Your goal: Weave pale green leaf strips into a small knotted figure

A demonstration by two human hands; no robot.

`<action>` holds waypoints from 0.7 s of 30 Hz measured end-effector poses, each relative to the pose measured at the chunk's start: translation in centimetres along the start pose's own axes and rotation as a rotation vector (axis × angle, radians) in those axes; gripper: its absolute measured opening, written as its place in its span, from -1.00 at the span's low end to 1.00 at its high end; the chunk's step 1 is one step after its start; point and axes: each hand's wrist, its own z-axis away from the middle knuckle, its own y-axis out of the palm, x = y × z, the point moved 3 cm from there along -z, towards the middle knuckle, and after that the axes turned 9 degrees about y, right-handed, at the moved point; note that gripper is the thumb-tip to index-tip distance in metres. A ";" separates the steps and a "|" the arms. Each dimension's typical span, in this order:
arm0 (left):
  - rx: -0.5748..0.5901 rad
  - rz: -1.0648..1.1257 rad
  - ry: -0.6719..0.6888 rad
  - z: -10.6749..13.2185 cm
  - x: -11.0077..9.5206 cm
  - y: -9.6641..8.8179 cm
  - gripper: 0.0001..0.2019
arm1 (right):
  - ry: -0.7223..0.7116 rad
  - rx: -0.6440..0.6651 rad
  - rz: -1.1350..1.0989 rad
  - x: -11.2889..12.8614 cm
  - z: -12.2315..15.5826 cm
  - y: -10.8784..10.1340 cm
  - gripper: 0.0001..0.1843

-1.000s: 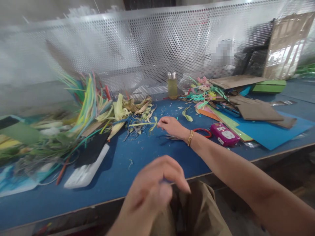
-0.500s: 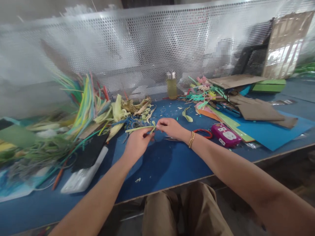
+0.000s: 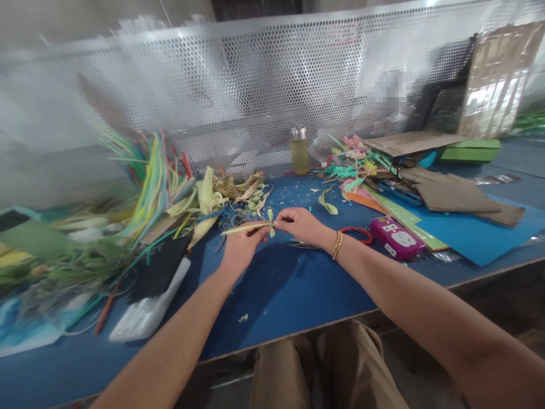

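Note:
My left hand (image 3: 242, 245) pinches the pale green stem of a small flower-like piece (image 3: 271, 216), which looks made of corn husk. The stem lies across the fingers and points left; narrow petals spread at its right end. My right hand (image 3: 303, 225), with a gold bracelet at the wrist, has its thumb and forefinger closed at those petals. Fingertips partly hide the contact. Under the right wrist lie scissors with red handles (image 3: 360, 234), their blades partly covered. A loose husk strip (image 3: 327, 203) rests just beyond the right hand.
Dried corn husks (image 3: 208, 193) and bundled coloured pipe cleaners (image 3: 155, 182) crowd the left, near a black-and-white object (image 3: 149, 309). A capped bottle (image 3: 300, 153) stands behind. Rightward are a purple case (image 3: 395, 238), coloured paper (image 3: 477, 241) and cardboard (image 3: 455, 193). A perforated metal screen (image 3: 264, 91) backs the table.
The view has shifted slightly, so everything sits a little lower and further right. Between my fingers the husk flower has turned slightly, and its petals now spread up and down. Both hands keep their pinch.

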 end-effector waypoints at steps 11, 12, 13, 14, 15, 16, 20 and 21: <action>-0.114 0.103 -0.019 0.3 0.4 0.4 -0.76 | -0.022 0.037 -0.175 -0.1 0.1 0.2 -0.80; -0.124 0.137 -0.037 0.3 0.6 0.5 -0.76 | -0.024 0.029 -0.193 0.0 0.1 0.2 -0.80; -0.133 0.169 -0.056 0.4 0.8 0.5 -0.76 | -0.023 0.022 -0.217 0.0 0.1 0.2 -0.80; -0.139 0.199 -0.073 0.4 0.9 0.6 -0.77 | -0.023 0.021 -0.247 0.1 0.1 0.2 -0.79; -0.140 0.225 -0.088 0.4 0.9 0.7 -0.78 | -0.026 0.027 -0.279 0.2 0.2 0.3 -0.78; -0.136 0.245 -0.100 0.5 0.9 0.8 -0.79 | -0.031 0.030 -0.306 0.3 0.2 0.3 -0.78; -0.072 0.228 -0.109 0.7 0.2 1.1 -0.77 | -0.001 -0.043 -0.350 0.3 0.2 0.1 -0.68; -0.058 0.212 -0.111 0.7 0.0 1.2 -0.75 | 0.010 -0.059 -0.351 0.3 0.2 0.1 -0.66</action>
